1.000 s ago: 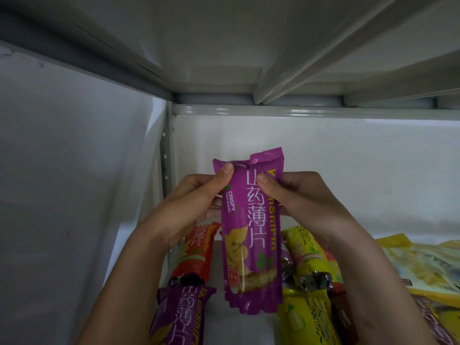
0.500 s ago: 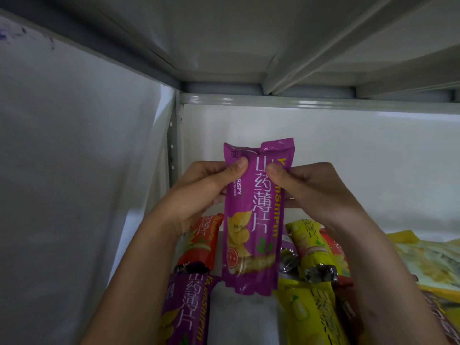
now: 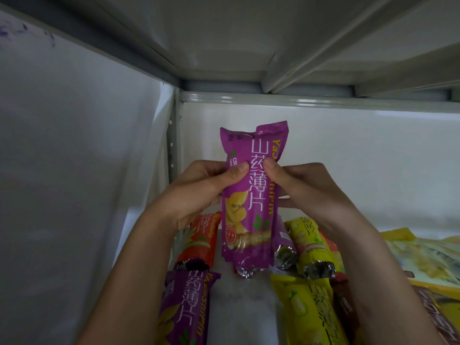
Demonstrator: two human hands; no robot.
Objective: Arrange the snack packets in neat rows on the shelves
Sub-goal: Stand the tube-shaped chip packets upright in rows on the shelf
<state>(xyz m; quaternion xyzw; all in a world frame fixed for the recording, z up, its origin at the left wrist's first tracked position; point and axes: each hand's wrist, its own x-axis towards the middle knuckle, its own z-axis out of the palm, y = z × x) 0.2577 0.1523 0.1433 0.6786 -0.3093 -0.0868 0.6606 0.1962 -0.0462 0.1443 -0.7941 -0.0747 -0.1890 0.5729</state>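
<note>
I hold the purple yam-crisp packet (image 3: 251,195) upright above the shelf (image 3: 244,307), left hand (image 3: 199,192) and right hand (image 3: 303,188) both pinching its middle. Best to lower it squarely into the bare gap, aligned with the purple packet (image 3: 186,307) alongside. My fingers behind the wrapper are hidden; the right-side yellow bags (image 3: 423,255) are cut off.

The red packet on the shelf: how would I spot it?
Look to the shelf's left upright. The red packet lies flat beside it, under the left hand, behind a lying purple packet. No other fully visible packet is red-orange.
</note>
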